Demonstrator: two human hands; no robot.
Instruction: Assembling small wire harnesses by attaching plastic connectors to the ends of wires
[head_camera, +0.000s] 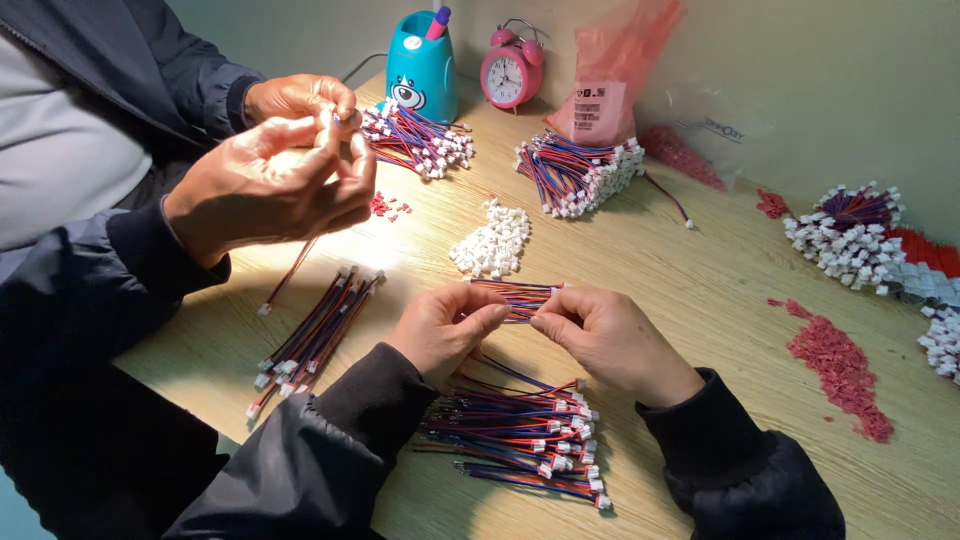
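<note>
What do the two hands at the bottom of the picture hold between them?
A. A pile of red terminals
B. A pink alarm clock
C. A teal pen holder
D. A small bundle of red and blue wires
D: the left hand and the right hand pinch the two ends of a small bundle of red and blue wires above the wooden table.

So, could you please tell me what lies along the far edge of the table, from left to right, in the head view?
Teal pen holder → pink alarm clock → pink plastic bag → clear plastic bag → bundle of wires with white connectors.
</note>
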